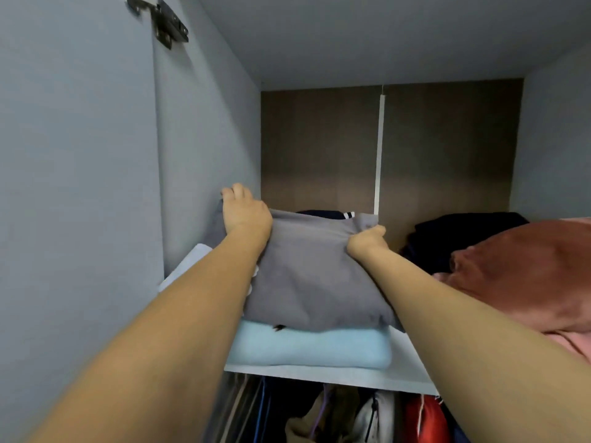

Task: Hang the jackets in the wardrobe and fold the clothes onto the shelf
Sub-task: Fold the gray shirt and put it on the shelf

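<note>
Where the wardrobe (96,155) opens toward the camera, its grey-blue left wall and ceiling fill most of the view, with a brown back panel (319,148) behind and a metal hinge (160,20) at the upper left. A white shelf (399,362) spans the lower middle. On the shelf's right lies a rust-red garment (518,270), bunched, over a pink item (572,343) at the right edge; behind it sits a black heap (463,228) against the back panel. Left of centre is a stack: a folded grey garment (313,276) lies on top of a folded light-blue garment (307,346), which rests on the shelf near its front edge. Behind the grey garment a dark item with white stripes (339,214) shows only in part. Both bare forearms reach in from below. The left hand (246,212) rests on the far left corner of the grey garment, beside the wall, its fingers curled over the cloth's edge; how firmly they hold cannot be told. The right hand (367,239) pinches the far right edge of the grey garment, fingers clenched on a fold of cloth. Under the shelf, hanging clothes (351,417) show at their tops: beige, white, red (425,420), with a blue strap (262,407) to the left.
</note>
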